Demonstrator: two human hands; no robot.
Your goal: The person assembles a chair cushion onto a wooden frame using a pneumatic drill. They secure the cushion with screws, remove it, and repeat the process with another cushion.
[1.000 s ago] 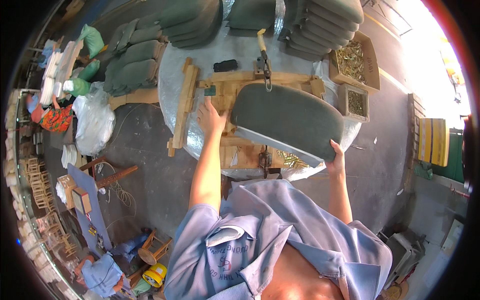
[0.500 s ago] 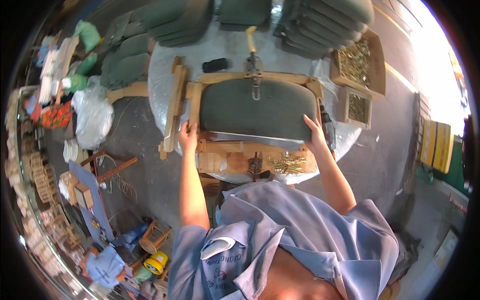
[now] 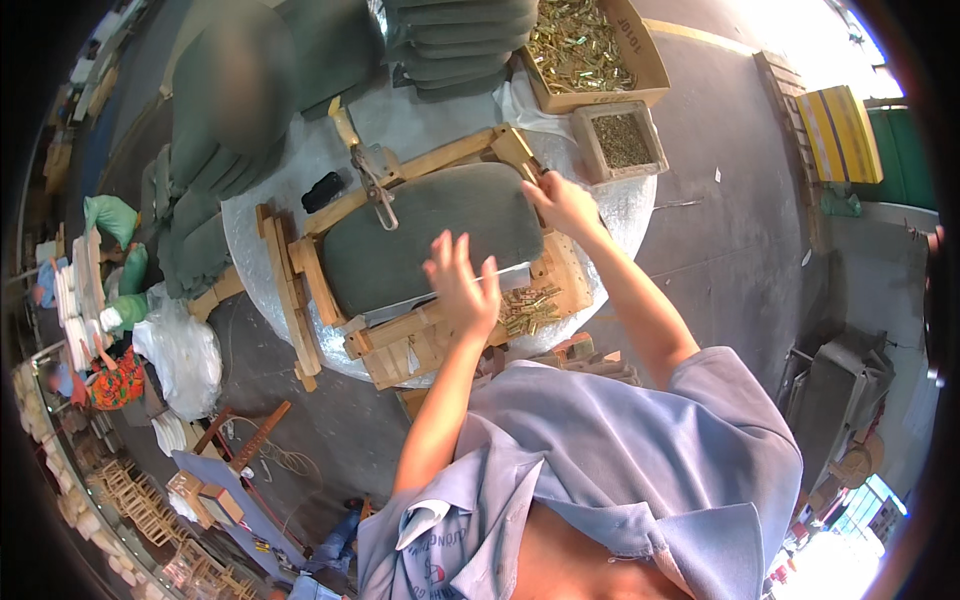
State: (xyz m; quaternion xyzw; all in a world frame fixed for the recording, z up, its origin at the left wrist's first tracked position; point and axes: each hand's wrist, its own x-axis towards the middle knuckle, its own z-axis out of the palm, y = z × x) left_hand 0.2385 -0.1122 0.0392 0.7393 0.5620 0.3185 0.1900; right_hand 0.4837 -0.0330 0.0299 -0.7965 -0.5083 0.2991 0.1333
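A dark green padded seat panel [image 3: 430, 235] lies inside a wooden jig frame [image 3: 440, 158] on a round, plastic-covered table. Over its far edge reaches a metal toggle clamp [image 3: 372, 188] with a yellow handle. My left hand [image 3: 466, 290] is raised over the panel's near edge, fingers spread, holding nothing. At the jig's right end, my right hand [image 3: 565, 207] has its fingers curled beside a dark object, mostly hidden by the hand. Brass-coloured metal fittings [image 3: 530, 310] lie loose on the jig's near wooden board, just right of my left hand.
Stacks of green panels [image 3: 455, 45] stand at the table's far side. A cardboard box [image 3: 600, 97] of metal fittings and a smaller tray [image 3: 655, 150] of small hardware sit at far right. Loose wooden strips [image 3: 285, 290] lie left of the jig; a black object [image 3: 322, 190] lies behind it.
Both hands have left the panel's sides. My left hand has moved right across its near edge; my right hand has reached the jig's right end. The view has turned, tilting the scene.
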